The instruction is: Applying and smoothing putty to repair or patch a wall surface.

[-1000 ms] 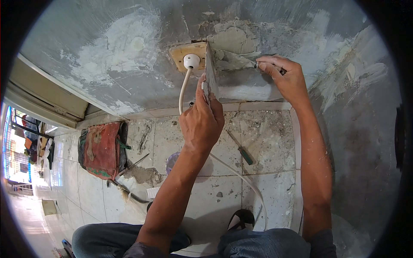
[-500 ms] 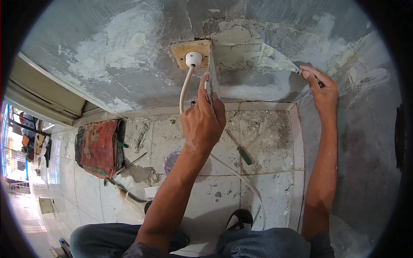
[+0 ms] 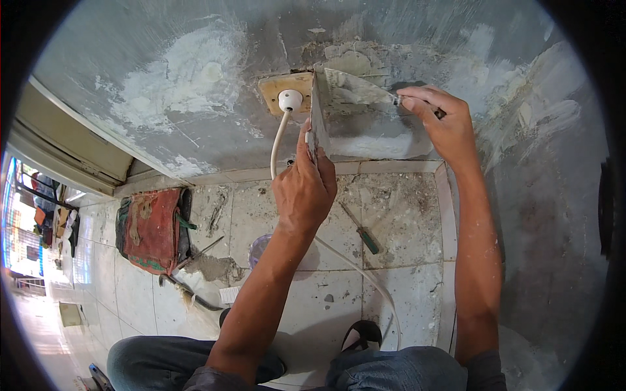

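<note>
My right hand (image 3: 442, 124) is closed round the dark handle of a putty knife (image 3: 355, 88). Its broad triangular blade, smeared with pale putty, lies against the grey wall (image 3: 261, 39). My left hand (image 3: 304, 186) pinches a thin flat plate (image 3: 317, 120), seen nearly edge-on and coated with putty; which tool it is, I cannot make out. The plate stands out from the wall along the right side of a square wooden board (image 3: 267, 88). On that board is a round white fitting (image 3: 290, 100), with a white cable (image 3: 278, 140) hanging from it. The blade's wide end is close to the plate.
A screwdriver with a green handle (image 3: 368, 241) lies on the stained floor tiles (image 3: 398, 221). A red bag (image 3: 151, 228) sits at the left, beside a hammer-like tool (image 3: 189, 293). Partly behind my left forearm is a purple round container (image 3: 259, 249). The cable runs across the floor.
My right hand has drawn the putty knife leftward along the wall, bringing its blade up beside the plate. My left hand keeps the plate by the board, almost unmoved.
</note>
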The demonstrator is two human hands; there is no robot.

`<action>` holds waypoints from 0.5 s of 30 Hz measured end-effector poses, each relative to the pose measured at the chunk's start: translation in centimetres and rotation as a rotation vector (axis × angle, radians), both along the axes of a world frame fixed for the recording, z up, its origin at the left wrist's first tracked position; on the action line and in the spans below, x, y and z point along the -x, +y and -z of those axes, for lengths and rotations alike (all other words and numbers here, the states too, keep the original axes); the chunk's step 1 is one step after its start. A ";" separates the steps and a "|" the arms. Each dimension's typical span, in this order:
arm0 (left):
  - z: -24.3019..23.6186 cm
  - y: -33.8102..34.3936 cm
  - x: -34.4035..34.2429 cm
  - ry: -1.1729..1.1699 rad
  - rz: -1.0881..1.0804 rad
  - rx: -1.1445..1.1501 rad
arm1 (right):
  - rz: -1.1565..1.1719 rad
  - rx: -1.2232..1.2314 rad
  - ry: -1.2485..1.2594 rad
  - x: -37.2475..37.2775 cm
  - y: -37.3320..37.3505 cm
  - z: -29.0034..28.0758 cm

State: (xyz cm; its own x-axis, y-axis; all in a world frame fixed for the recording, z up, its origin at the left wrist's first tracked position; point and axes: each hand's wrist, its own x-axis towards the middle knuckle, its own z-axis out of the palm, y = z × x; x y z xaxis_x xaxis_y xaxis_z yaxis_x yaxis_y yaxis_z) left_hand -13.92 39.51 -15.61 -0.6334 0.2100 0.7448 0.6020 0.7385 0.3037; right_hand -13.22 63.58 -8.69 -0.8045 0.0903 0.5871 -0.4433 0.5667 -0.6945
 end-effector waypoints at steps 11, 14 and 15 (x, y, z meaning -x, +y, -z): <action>0.0 0.0 -0.1 -0.022 -0.029 0.027 | 0.000 -0.049 -0.057 1.7 -0.5 0.0; 0.0 0.1 0.0 -0.023 -0.018 0.011 | 0.002 -0.051 -0.028 1.7 -0.3 0.1; 0.1 0.1 0.1 -0.015 -0.007 -0.005 | 0.003 -0.052 -0.029 1.7 -0.2 0.0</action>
